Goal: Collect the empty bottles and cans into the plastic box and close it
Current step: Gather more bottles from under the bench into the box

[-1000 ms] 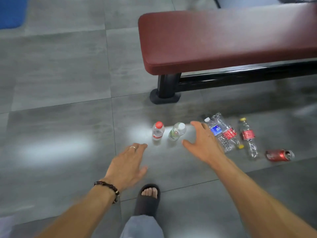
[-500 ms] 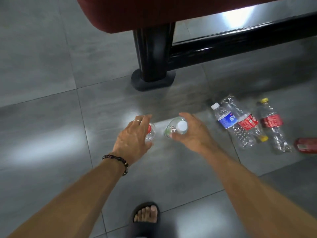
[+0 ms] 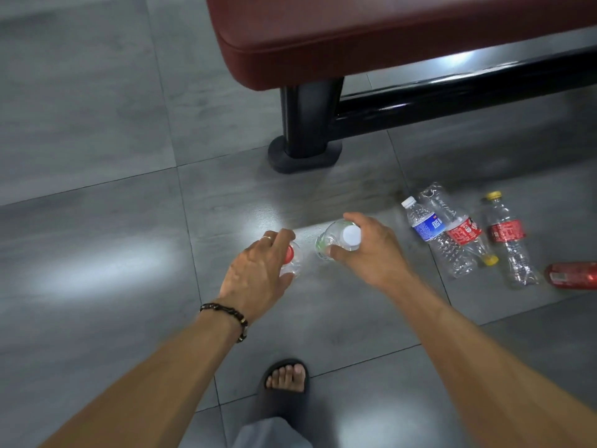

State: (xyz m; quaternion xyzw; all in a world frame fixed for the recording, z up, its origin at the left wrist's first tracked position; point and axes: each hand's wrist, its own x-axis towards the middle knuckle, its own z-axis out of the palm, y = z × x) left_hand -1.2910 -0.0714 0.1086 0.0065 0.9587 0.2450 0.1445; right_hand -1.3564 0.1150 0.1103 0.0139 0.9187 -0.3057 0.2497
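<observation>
Grey tiled floor (image 3: 97, 156) fills the view, and a dark red padded bench (image 3: 371, 37) on a black frame (image 3: 305, 124) stands over its far side. Both arms reach down to the floor in front of the bench leg. The left hand (image 3: 258, 273), with a ring and a beaded bracelet (image 3: 227, 316) at the wrist, has its fingers (image 3: 281, 237) curled over the red-capped bottle (image 3: 292, 260), gripping it from above. Just beside it, the right hand (image 3: 371, 253) has thumb and fingers wrapped round the white-capped bottle (image 3: 339, 239), cap pointing up at the camera. Off to the right on the floor lie three clear bottles side by side: a blue-label bottle (image 3: 433, 234), a red-label bottle (image 3: 462, 231) touching it, and a yellow-capped bottle (image 3: 507, 237) just beyond. A red can (image 3: 571, 274) lies on its side at the right edge of view. Nearest the camera, a foot in a dark slipper (image 3: 284, 392) is planted on the floor.
</observation>
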